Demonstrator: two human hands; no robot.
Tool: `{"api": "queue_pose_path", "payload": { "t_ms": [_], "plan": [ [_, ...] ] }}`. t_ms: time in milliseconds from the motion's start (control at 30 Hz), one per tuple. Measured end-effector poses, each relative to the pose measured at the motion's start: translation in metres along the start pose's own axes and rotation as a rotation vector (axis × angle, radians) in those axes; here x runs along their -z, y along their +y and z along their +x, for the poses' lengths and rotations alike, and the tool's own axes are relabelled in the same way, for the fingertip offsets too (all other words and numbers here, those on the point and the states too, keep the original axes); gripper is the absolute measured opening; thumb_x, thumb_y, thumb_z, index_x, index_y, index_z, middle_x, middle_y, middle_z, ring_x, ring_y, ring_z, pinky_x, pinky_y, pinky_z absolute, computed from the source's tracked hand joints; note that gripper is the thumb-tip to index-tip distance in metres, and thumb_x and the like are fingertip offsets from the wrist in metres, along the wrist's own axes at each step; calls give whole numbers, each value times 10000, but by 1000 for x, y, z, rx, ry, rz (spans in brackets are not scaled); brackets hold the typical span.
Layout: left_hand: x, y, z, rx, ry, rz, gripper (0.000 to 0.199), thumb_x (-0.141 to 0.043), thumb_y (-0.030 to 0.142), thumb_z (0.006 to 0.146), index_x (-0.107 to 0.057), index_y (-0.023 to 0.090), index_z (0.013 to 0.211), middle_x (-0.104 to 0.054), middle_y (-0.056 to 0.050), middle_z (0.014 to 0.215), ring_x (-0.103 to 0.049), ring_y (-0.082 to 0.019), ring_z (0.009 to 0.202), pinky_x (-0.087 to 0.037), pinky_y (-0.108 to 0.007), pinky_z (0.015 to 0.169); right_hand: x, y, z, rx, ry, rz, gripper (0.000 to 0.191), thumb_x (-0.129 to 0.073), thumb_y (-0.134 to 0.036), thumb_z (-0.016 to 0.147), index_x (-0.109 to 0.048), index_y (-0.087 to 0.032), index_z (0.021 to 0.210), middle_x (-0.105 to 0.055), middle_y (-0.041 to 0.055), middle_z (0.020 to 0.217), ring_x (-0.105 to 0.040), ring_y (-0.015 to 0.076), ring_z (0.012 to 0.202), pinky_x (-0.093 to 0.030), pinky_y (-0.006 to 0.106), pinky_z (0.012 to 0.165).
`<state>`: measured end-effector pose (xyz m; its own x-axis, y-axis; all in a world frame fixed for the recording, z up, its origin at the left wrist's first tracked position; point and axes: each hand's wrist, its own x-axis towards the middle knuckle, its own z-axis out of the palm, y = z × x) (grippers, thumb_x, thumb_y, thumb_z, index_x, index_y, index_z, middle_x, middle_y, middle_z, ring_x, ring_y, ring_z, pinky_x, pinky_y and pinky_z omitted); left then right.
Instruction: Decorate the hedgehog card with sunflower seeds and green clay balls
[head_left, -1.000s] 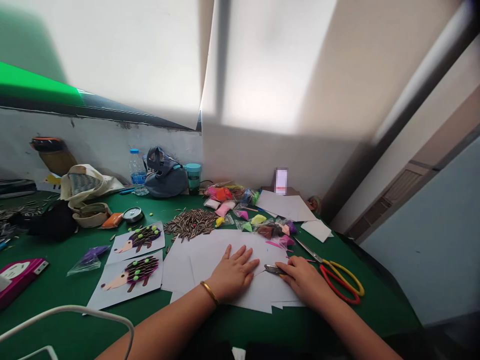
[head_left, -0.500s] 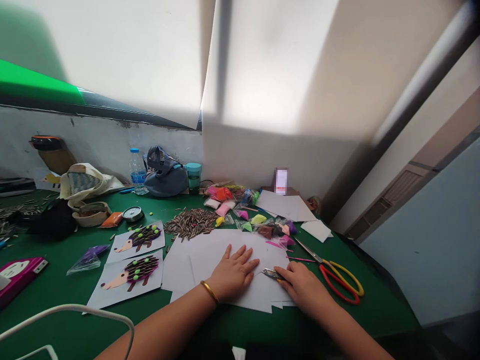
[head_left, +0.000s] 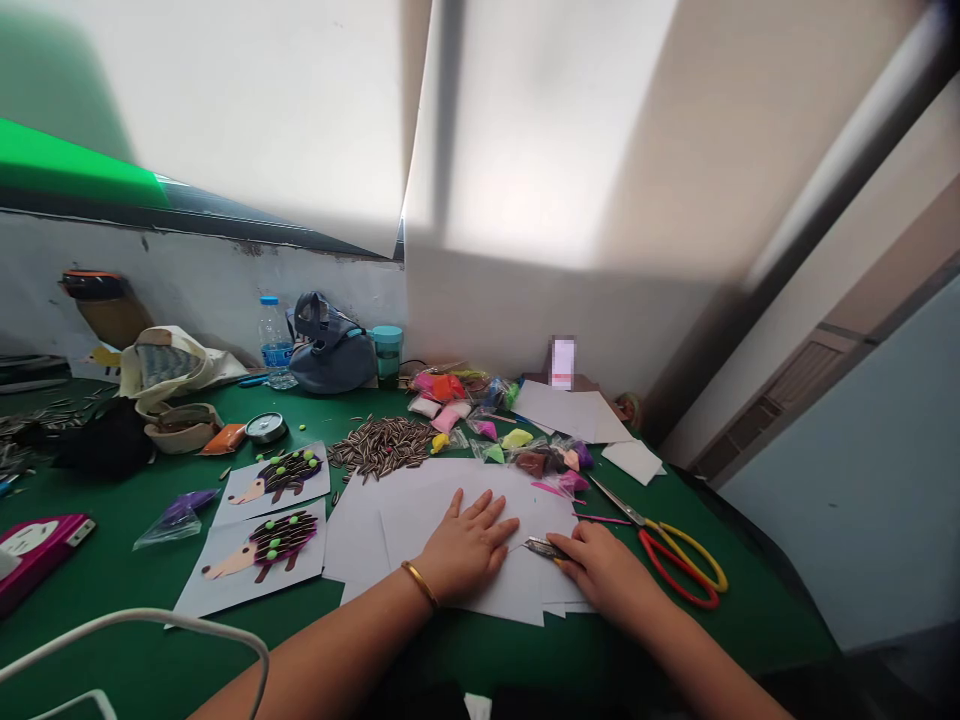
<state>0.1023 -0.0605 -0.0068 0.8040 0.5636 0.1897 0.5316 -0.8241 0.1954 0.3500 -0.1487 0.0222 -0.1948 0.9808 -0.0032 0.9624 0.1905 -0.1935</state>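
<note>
White sheets of paper [head_left: 420,500] lie overlapping near the front of the green table. My left hand [head_left: 469,545], with a gold bangle at the wrist, rests flat on them with its fingers spread. To its right, my right hand [head_left: 600,568] is closed around a utility knife [head_left: 544,547]. The knife's blade points left, towards my left hand, and its tip is at the paper by a thin line. My fingers hide most of the knife's handle.
Scissors [head_left: 679,550] with red and yellow handles lie right of my right hand. Behind the sheets are sunflower seeds [head_left: 386,445] and bagged coloured clay [head_left: 517,438]. Two hedgehog pictures [head_left: 259,560] lie left. A white cable [head_left: 135,615] curves across the front left.
</note>
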Motion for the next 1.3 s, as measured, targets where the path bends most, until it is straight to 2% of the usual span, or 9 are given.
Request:
{"api": "queue_pose_path", "payload": {
  "t_ms": [667, 833, 933, 1067, 1200, 1300],
  "plan": [
    [-1, 0, -1, 3, 15, -11, 449, -372, 421, 987, -425, 350, 1428, -374, -52, 1544, -279, -293, 1439, -125, -634, 1146, 3, 4, 0, 13, -48, 83, 394, -526, -305, 896, -627, -324, 1276, -598, 74, 991, -566, 242, 968, -445, 349, 856],
    [2, -1, -1, 4, 13, -32, 457, -374, 422, 988, -404, 352, 1439, -371, -41, 1547, -283, -284, 1438, -120, -616, 1156, 16, 11, -4, 1, -113, 231, 355, -528, -367, 904, -638, -311, 1237, -627, 75, 1043, -592, 238, 958, -456, 335, 838],
    [6, 0, -1, 7, 1, -73, 473, -394, 408, 983, -381, 339, 1451, -364, -50, 1550, -272, -284, 1444, -118, -624, 1156, 21, 15, -3, -67, -93, 356, 343, -509, -428, 915, -642, -265, 1185, -641, 83, 1077, -598, 251, 957, -466, 343, 808],
    [11, 1, 0, 38, -14, -126, 550, -463, 386, 953, -332, 285, 1478, -358, -78, 1550, -262, -286, 1449, -120, -634, 1156, 16, 7, 13, -96, -17, 481, 313, -490, -434, 915, -641, -190, 1040, -644, 86, 1029, -596, 250, 943, -459, 361, 813],
    [15, 2, -1, 54, 29, -160, 582, -485, 382, 943, -307, 276, 1487, -366, -80, 1546, -248, -264, 1455, -126, -592, 1175, 5, -12, 41, -114, 62, 625, 266, -439, -409, 923, -575, -182, 947, -641, 58, 939, -602, 221, 860, -459, 342, 756],
    [15, 1, -2, 74, 44, -181, 608, -497, 364, 936, -280, 277, 1497, -346, -81, 1556, -230, -255, 1461, -140, -575, 1179, -3, -24, 61, -157, 70, 620, 252, -547, -421, 853, -531, -186, 943, -633, 29, 851, -587, 207, 781, -441, 323, 704]
  ]
}}
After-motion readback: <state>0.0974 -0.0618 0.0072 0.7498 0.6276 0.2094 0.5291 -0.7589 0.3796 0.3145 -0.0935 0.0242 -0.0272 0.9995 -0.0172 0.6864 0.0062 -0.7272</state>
